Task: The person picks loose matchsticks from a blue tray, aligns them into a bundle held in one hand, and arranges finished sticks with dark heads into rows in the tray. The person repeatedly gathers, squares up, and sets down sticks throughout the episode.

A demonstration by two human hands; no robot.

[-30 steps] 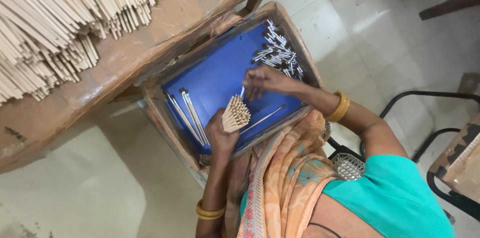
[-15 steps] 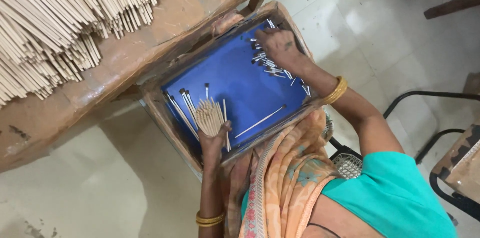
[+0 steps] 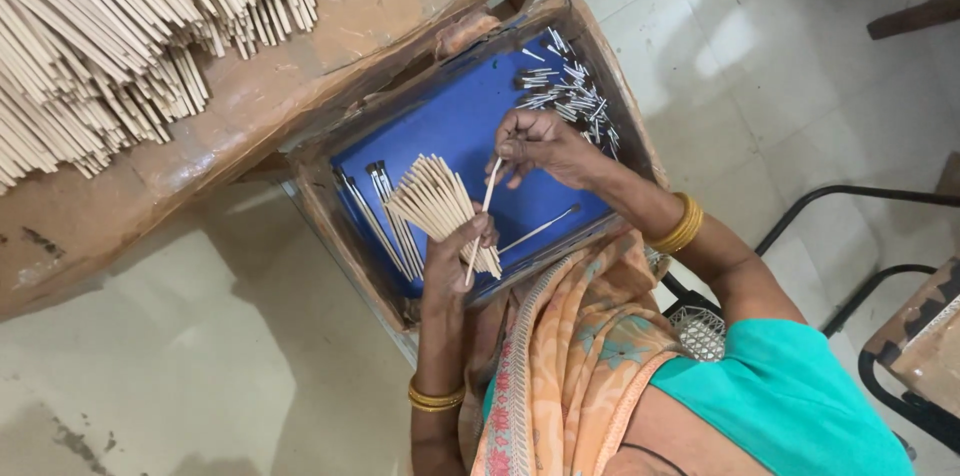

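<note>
My left hand (image 3: 452, 258) grips a fanned bundle of thin pale wooden sticks (image 3: 432, 198) over a blue-lined wooden tray (image 3: 470, 116). My right hand (image 3: 540, 146) is just right of the bundle and pinches the top of a single stick (image 3: 482, 211) that slants down toward my left hand. A heap of small dark and silver metal tips (image 3: 565, 96) lies in the tray's far right corner. Several sticks with dark tips (image 3: 375, 206) lie along the tray's left side, and one more tipped stick (image 3: 540, 228) rests near its front edge.
A worn wooden bench (image 3: 300, 96) behind the tray carries a large pile of bare sticks (image 3: 110, 26). Pale tiled floor (image 3: 780, 66) lies to the right, with a black metal chair frame (image 3: 860, 236) and a wooden stool edge (image 3: 925, 336) at the far right.
My right hand went up to the heap of metal tips, then came back to the tray's middle and now holds one stick. My left hand shifted the bundle slightly and fanned it wider.
</note>
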